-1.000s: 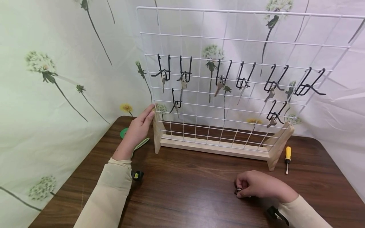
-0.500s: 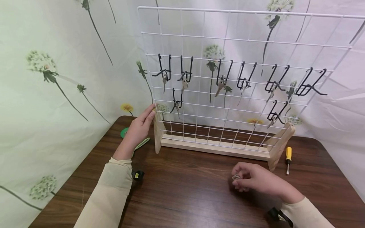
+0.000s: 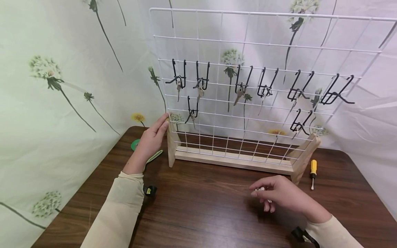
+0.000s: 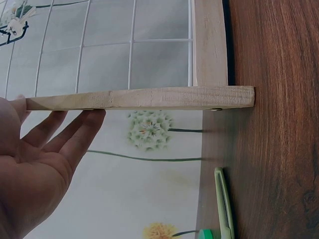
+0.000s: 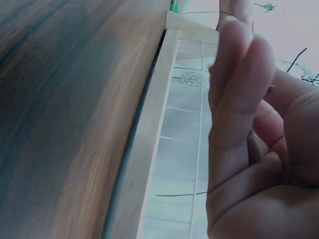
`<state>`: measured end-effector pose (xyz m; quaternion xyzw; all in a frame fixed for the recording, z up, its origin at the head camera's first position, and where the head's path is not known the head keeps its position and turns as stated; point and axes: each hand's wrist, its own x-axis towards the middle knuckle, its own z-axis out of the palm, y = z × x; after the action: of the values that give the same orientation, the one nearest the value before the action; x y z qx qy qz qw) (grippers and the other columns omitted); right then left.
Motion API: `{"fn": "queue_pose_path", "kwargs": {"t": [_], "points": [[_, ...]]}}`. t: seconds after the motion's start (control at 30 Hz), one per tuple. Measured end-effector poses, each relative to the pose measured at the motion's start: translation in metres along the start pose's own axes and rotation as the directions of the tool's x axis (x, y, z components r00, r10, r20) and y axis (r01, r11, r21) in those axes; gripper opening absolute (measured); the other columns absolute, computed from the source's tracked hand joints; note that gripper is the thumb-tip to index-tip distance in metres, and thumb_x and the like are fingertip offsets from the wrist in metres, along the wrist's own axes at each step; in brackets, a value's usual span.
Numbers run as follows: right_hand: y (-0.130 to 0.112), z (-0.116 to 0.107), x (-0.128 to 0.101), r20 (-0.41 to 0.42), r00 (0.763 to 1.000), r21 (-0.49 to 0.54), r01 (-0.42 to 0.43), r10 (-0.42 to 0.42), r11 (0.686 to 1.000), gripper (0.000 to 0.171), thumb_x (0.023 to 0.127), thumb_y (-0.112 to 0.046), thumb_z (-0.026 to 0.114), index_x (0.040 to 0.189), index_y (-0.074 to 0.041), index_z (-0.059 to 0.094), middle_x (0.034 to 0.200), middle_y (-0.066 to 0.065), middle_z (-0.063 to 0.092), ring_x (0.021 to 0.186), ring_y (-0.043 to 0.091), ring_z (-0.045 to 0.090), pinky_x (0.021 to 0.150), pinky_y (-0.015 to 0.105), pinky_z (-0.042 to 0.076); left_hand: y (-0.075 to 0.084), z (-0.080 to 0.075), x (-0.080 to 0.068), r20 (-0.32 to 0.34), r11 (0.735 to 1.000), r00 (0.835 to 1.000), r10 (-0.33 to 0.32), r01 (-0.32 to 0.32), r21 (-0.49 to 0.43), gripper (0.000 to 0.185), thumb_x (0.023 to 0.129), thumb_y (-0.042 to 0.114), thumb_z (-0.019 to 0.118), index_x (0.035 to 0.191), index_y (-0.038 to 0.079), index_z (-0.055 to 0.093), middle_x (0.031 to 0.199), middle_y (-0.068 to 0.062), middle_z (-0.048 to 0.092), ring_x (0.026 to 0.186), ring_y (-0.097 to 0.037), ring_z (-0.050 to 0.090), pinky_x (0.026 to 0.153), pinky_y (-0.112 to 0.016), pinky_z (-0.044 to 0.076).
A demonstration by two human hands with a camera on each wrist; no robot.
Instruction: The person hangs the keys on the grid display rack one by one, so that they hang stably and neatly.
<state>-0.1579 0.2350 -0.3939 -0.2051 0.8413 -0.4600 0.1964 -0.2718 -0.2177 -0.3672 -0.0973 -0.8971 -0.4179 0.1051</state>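
Observation:
In the head view my left hand (image 3: 152, 137) grips the left wooden upright (image 3: 171, 146) of the white wire grid rack (image 3: 229, 129). The left wrist view has the fingers (image 4: 75, 137) against the upright's outer face, with the thumb on the opposite side. Low above the table at the rack's front right, my right hand (image 3: 283, 194) pinches a small silvery key ring (image 3: 260, 189) between thumb and index finger; the fingers hide most of it. Black hooks hang on the grid, several bearing keys, such as one key (image 3: 240, 90) near the middle. The far-right upper hook (image 3: 336, 97) bears no key.
A yellow-handled screwdriver (image 3: 313, 170) lies right of the rack. Behind my left forearm are a green round object (image 3: 134, 144) and a light green strip-like item (image 3: 154, 156). The brown wooden table (image 3: 198, 206) meets a flower-printed curtain (image 3: 77, 86) behind.
My right hand has risen from the tabletop with the key ring, moving slightly forward, and its lower fingers have shifted. My left hand stays on the upright. Keys on the right hooks have turned a little.

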Motion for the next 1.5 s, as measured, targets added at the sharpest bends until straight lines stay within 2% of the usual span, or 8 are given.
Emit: {"fn": "queue_pose_path", "kwargs": {"t": [0.2, 0.43, 0.53, 0.8, 1.17, 1.3, 1.4, 1.5], "points": [[-0.007, -0.003, -0.002, -0.051, 0.999, -0.029, -0.006, 0.004, 1.0, 0.035, 0.11, -0.027, 0.063, 0.135, -0.004, 0.072, 0.067, 0.005, 0.072, 0.052, 0.014, 0.068, 0.054, 0.04, 0.062, 0.0, 0.0, 0.0, 0.0, 1.0, 1.0, 0.006, -0.006, 0.004, 0.056, 0.116, 0.053, 0.034, 0.169, 0.037, 0.033, 0.174, -0.007, 0.038, 0.16, -0.04, 0.038, 0.128, -0.064, 0.035], [-0.019, -0.009, -0.01, -0.183, 0.976, -0.067, 0.104, -0.114, 0.992, 0.03, 0.113, -0.014, 0.055, 0.139, -0.011, 0.069, 0.093, 0.011, 0.07, 0.068, 0.016, 0.074, 0.06, 0.037, 0.064, 0.0, 0.0, -0.001, 0.007, 1.0, 1.0, 0.005, -0.005, -0.001, 0.055, 0.116, 0.053, 0.034, 0.169, 0.038, 0.032, 0.174, -0.007, 0.037, 0.16, -0.041, 0.037, 0.128, -0.064, 0.034], [-0.028, -0.014, -0.016, -0.314, 0.929, -0.147, 0.157, -0.197, 0.977, 0.028, 0.111, -0.009, 0.058, 0.135, -0.013, 0.072, 0.094, 0.007, 0.073, 0.067, 0.013, 0.074, 0.059, 0.035, 0.063, 0.0, -0.001, 0.0, 0.007, 1.0, 1.0, 0.01, -0.01, -0.005, 0.055, 0.116, 0.053, 0.034, 0.169, 0.038, 0.032, 0.174, -0.007, 0.037, 0.161, -0.04, 0.037, 0.129, -0.064, 0.034], [-0.057, -0.028, -0.034, -0.576, 0.749, -0.294, 0.185, -0.328, 0.938, 0.023, 0.108, -0.006, 0.062, 0.127, -0.01, 0.075, 0.086, -0.015, 0.076, 0.059, 0.006, 0.072, 0.05, 0.024, 0.058, 0.002, -0.002, 0.0, 0.016, 1.0, 1.0, 0.008, -0.008, -0.004, 0.056, 0.116, 0.055, 0.033, 0.169, 0.04, 0.03, 0.174, -0.008, 0.037, 0.161, -0.041, 0.035, 0.129, -0.065, 0.033], [-0.073, -0.048, -0.048, -0.681, 0.593, -0.33, 0.276, -0.43, 0.903, 0.024, 0.099, 0.01, 0.069, 0.119, 0.0, 0.076, 0.091, -0.013, 0.08, 0.06, 0.005, 0.071, 0.048, 0.019, 0.051, -0.001, 0.0, -0.001, 0.008, 1.0, 1.0, 0.023, -0.023, -0.008, 0.056, 0.116, 0.052, 0.035, 0.169, 0.037, 0.032, 0.173, -0.009, 0.038, 0.159, -0.041, 0.038, 0.128, -0.065, 0.035], [-0.074, -0.057, -0.048, -0.671, 0.532, -0.276, 0.468, -0.517, 0.84, 0.027, 0.095, 0.021, 0.065, 0.12, 0.014, 0.071, 0.102, -0.004, 0.083, 0.063, 0.008, 0.074, 0.056, 0.015, 0.055, -0.001, 0.0, 0.0, 0.004, 1.0, 1.0, 0.023, -0.023, -0.004, 0.056, 0.116, 0.053, 0.034, 0.169, 0.037, 0.032, 0.173, -0.01, 0.038, 0.159, -0.042, 0.039, 0.127, -0.065, 0.035], [-0.074, -0.063, -0.046, -0.66, 0.496, -0.166, 0.636, -0.564, 0.754, 0.026, 0.095, 0.026, 0.058, 0.12, 0.024, 0.064, 0.114, 0.008, 0.082, 0.072, 0.012, 0.079, 0.063, 0.017, 0.06, -0.001, 0.0, 0.0, 0.005, 1.0, 1.0, 0.017, -0.017, 0.0, 0.056, 0.116, 0.053, 0.034, 0.169, 0.037, 0.031, 0.173, -0.011, 0.038, 0.159, -0.043, 0.039, 0.127, -0.066, 0.035], [-0.076, -0.068, -0.047, -0.682, 0.466, -0.094, 0.708, -0.563, 0.7, 0.025, 0.096, 0.026, 0.055, 0.121, 0.027, 0.06, 0.12, 0.013, 0.081, 0.078, 0.014, 0.08, 0.065, 0.02, 0.062, 0.0, -0.001, 0.0, 0.006, 1.0, 1.0, 0.013, -0.013, 0.005, 0.056, 0.116, 0.053, 0.034, 0.169, 0.038, 0.032, 0.173, -0.012, 0.039, 0.159, -0.043, 0.039, 0.127, -0.066, 0.035]]}}
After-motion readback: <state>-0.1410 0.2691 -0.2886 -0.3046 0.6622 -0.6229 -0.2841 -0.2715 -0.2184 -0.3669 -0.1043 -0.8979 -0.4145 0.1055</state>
